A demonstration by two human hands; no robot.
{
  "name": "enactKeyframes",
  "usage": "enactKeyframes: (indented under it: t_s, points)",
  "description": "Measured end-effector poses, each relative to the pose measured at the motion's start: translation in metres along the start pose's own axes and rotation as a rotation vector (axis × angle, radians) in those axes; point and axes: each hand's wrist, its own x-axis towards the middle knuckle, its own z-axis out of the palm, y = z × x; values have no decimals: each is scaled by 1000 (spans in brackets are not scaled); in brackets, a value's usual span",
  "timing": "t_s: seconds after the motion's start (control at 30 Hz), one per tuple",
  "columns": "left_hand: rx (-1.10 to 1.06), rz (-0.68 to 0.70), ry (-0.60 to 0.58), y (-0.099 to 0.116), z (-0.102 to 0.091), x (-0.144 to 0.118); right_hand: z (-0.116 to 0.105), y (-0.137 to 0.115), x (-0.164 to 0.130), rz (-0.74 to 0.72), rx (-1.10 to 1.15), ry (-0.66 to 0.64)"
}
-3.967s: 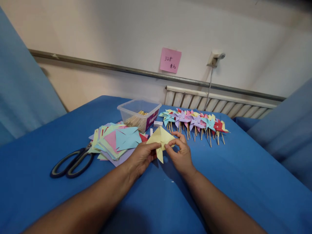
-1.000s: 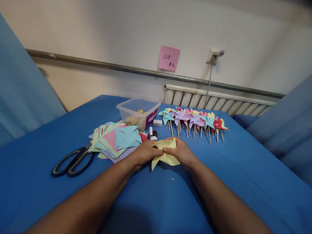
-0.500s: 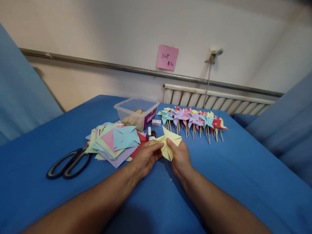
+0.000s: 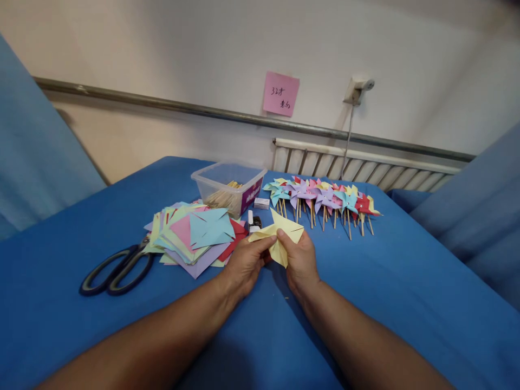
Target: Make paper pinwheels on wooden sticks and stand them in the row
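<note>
Both hands hold a yellow paper pinwheel shape (image 4: pixel 279 236) just above the blue table (image 4: pixel 385 281). My left hand (image 4: pixel 242 264) pinches its left flap with thumb and fingers. My right hand (image 4: pixel 300 260) grips its middle and right side. Left of my hands lies a stack of cut coloured paper squares (image 4: pixel 194 234). Beyond them a row of finished pinwheels on wooden sticks (image 4: pixel 323 201) lies flat.
Black scissors (image 4: pixel 116 268) lie at the left of the paper stack. A clear plastic tub with wooden sticks (image 4: pixel 228 187) stands behind it, with a small white box (image 4: pixel 261 203) and a small dark item (image 4: pixel 255 221) nearby. A pink note (image 4: pixel 280 93) hangs on the wall.
The yellow paper was pressed low between my hands a second ago; now it is lifted and its flaps stand up. In the last half second little has moved.
</note>
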Motion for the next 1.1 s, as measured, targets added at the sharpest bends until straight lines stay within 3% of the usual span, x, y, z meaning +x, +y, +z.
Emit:
enactKeyframes:
  t_s: [0.13, 0.27, 0.4, 0.5, 1.1]
  points:
    - [10, -1, 62, 8, -2, 2, -6, -2, 3, -34, -75, -41]
    - [-60, -49, 105, 23, -7, 6, -17, -13, 5, -253, -285, -81]
    - [-92, -71, 86, 34, -10, 5, -21, -29, 2, -473, -607, -263]
    - [-80, -77, 56, 35, -11, 3, -18, -35, -2, -576, -730, -358]
    - [161, -5, 40, 20, -18, 6, -23, -27, 10, -533, -931, -224]
